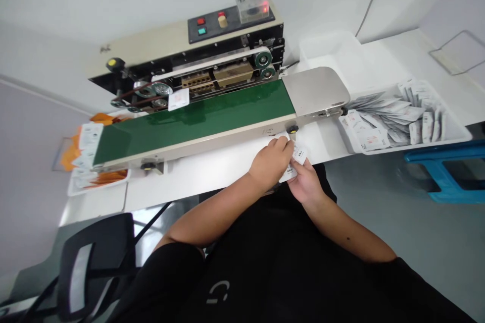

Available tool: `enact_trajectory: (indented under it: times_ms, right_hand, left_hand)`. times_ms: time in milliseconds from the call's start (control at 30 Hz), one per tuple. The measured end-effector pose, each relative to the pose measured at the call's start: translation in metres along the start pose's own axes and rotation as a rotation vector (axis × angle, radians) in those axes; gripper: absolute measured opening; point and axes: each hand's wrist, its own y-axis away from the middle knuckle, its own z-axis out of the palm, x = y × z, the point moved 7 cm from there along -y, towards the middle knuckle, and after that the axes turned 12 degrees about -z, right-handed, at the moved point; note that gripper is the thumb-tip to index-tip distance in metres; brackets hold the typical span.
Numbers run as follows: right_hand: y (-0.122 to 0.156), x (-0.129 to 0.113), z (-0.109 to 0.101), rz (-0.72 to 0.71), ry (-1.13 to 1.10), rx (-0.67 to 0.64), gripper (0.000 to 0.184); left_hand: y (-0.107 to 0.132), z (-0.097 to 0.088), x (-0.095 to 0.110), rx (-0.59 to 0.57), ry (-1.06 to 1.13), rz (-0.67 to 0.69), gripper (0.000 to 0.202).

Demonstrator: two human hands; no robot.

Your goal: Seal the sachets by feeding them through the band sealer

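Observation:
Both hands meet at the near edge of the white table, in front of a band sealing machine (197, 55). My left hand (270, 163) is curled over a small stack of white printed pouches (297, 157), fingers pinching the top one. My right hand (307, 184) grips the same stack from below. A single white pouch (178, 99) rides on the green conveyor belt (197, 118) under the sealing head.
A white tray (452, 136) at the right holds several loose pouches. Another tray (81, 189) at the belt's left end holds white and orange pouches. A blue stool (447, 174) stands on the floor to the right, and a black chair (94, 262) sits lower left.

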Motion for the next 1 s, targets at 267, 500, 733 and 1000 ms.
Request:
enact_trajectory:
  times_ms: [267, 500, 733, 1000]
  right_hand:
    - [-0.011, -0.009, -0.011, 0.018, 0.024, 0.010, 0.045]
    - [-0.018, -0.018, -0.029, 0.039, 0.025, 0.031, 0.043]
    - [-0.028, -0.025, -0.045, 0.041, 0.014, 0.058, 0.044]
    - [-0.038, -0.032, -0.050, 0.009, -0.012, 0.061, 0.045]
  left_hand:
    - [-0.040, -0.060, -0.041, 0.243, 0.287, -0.016, 0.016]
    - [-0.106, -0.068, -0.073, 0.326, 0.205, 0.079, 0.024]
    - [-0.151, -0.065, -0.111, 0.376, 0.057, 0.034, 0.022]
    - [-0.169, -0.054, -0.121, 0.343, 0.026, 0.030, 0.026]
